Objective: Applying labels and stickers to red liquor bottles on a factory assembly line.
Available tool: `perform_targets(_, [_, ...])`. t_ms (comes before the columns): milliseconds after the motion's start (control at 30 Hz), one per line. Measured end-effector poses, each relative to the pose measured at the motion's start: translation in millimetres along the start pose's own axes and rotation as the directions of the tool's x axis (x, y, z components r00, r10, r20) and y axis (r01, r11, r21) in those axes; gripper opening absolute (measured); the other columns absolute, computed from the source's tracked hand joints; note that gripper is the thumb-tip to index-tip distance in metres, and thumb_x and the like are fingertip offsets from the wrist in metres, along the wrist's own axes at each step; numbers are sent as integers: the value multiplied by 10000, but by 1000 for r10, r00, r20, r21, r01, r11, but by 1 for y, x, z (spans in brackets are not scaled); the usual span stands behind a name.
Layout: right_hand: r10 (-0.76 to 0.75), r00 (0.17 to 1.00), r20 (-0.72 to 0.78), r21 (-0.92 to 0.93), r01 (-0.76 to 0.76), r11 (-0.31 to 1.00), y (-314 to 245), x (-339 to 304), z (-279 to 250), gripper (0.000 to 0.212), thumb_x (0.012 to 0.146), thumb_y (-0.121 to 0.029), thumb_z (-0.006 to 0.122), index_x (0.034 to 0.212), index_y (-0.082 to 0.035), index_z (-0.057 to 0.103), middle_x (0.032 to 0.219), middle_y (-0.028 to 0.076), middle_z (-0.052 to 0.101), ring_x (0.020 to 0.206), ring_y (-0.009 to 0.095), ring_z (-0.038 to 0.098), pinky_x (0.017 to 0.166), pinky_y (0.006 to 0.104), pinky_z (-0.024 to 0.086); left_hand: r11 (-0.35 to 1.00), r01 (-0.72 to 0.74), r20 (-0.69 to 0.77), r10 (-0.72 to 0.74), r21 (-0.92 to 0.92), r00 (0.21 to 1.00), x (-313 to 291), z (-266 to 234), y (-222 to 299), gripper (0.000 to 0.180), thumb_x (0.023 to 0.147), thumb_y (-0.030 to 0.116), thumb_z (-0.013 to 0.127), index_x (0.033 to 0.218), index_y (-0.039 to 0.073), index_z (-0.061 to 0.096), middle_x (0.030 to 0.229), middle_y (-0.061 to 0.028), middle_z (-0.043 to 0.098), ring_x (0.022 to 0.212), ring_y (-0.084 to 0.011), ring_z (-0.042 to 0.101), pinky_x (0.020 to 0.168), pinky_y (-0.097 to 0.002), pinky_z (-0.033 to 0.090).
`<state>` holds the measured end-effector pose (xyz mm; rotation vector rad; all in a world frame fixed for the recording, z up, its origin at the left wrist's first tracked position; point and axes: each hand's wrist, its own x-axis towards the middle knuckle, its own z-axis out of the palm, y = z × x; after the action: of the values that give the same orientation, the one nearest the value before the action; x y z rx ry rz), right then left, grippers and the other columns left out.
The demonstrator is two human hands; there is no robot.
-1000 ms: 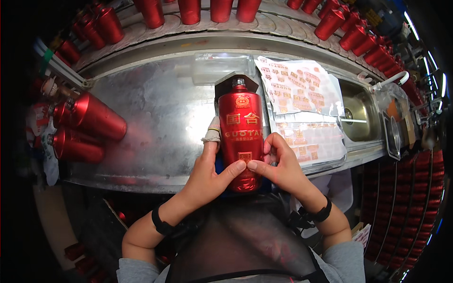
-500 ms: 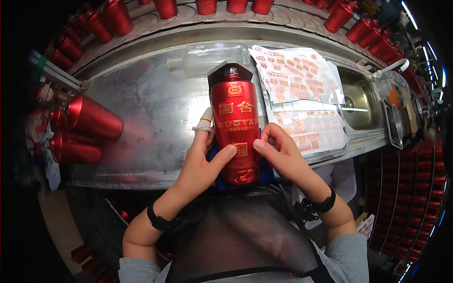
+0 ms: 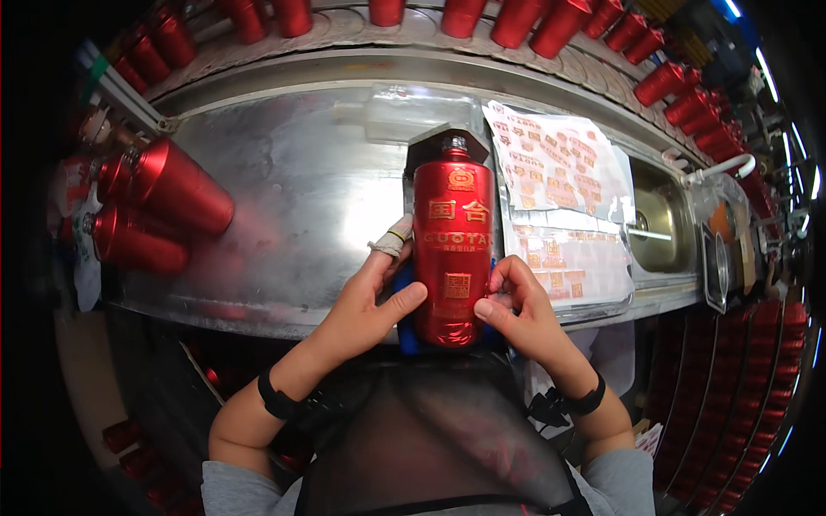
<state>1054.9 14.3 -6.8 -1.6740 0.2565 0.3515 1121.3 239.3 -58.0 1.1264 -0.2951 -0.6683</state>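
Observation:
A glossy red bottle (image 3: 454,249) with gold lettering and emblems lies face up, its neck pointing away from me. It rests on a dark angular holder (image 3: 422,156), with blue cloth (image 3: 409,335) showing under its near end. My left hand (image 3: 374,297) wraps round the bottle's left side, thumb on its lower front. A white covering wraps one of that hand's fingers. At the lower right edge of the bottle, my right hand (image 3: 516,314) has its thumb against the side and its fingers curled; some fingertips are hidden.
Sheets of gold-printed stickers (image 3: 559,172) lie right of the bottle, before a metal sink (image 3: 661,215). Several red bottles (image 3: 185,189) lie on the left of the metal table (image 3: 284,215). A clear bottle (image 3: 413,112) lies behind the holder. Red bottles stand on a conveyor (image 3: 344,39) along the back.
My view has shifted, so the table and bottle appear displaced. My right thumb has slid down the bottle's right side toward its near end. Bottles on the conveyor have changed position.

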Motion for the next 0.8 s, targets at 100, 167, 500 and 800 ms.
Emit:
perform_targets(100, [13, 1000, -6, -12, -13, 1000, -2, -3, 6, 378, 837, -167, 795, 946, -90, 442, 825, -33, 495, 720, 3, 472, 626, 175, 431, 994, -78, -22, 80, 83, 997, -2, 6, -5, 893, 910, 195, 704, 1545, -31, 118, 1576, -195, 252, 1462, -262, 263, 1188, -370, 211])
perform_targets(167, [3, 1000, -17, -50, -4, 999, -2, -1, 6, 387, 831, -163, 802, 944, -91, 439, 824, -34, 494, 724, 3, 478, 632, 176, 438, 966, -110, -15, 117, 235, 993, -5, 4, -8, 897, 905, 201, 709, 1544, -32, 125, 1556, -201, 293, 1452, -261, 285, 1180, -366, 229])
perform_targets(500, [33, 999, -41, -100, -37, 994, -16, 10, 6, 356, 853, -200, 783, 904, -78, 452, 823, -17, 525, 693, 30, 478, 623, 212, 473, 966, -136, -22, 145, 218, 989, 11, 11, 11, 929, 872, 211, 736, 1537, -26, 131, 1508, -219, 360, 1409, -267, 363, 1151, -365, 291])
perform_targets(800, [-15, 995, -103, -172, -3, 985, -1, 6, 6, 441, 827, -365, 807, 814, -102, 455, 687, -20, 509, 672, 45, 477, 554, 218, 405, 974, -111, -41, 121, 199, 992, 5, 16, 4, 939, 865, 156, 728, 1550, 2, 105, 1482, -169, 384, 1338, -243, 432, 1129, -383, 330])
